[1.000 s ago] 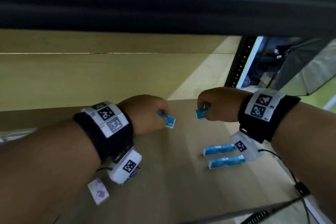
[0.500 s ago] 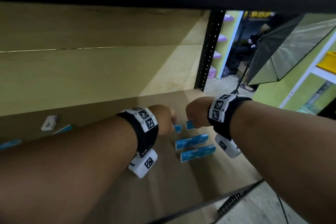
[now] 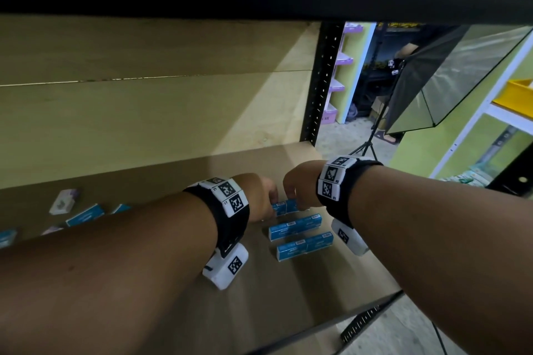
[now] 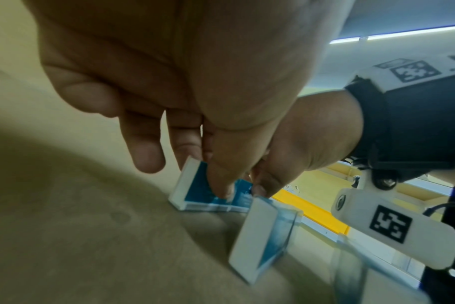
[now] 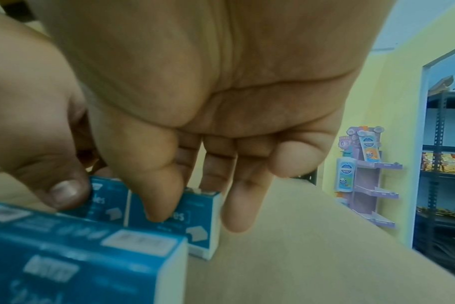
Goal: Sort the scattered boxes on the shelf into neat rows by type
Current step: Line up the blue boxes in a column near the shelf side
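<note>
Two small blue boxes (image 3: pixel 284 207) are pinched end to end on the shelf (image 3: pixel 288 297), one by the left hand (image 3: pixel 261 196), one by the right hand (image 3: pixel 297 189). Two blue rows (image 3: pixel 300 235) lie finished at 6 o'clock. Scattered boxes (image 3: pixel 73 212), seemingly mixed types, remain at 9 o'clock.
</note>
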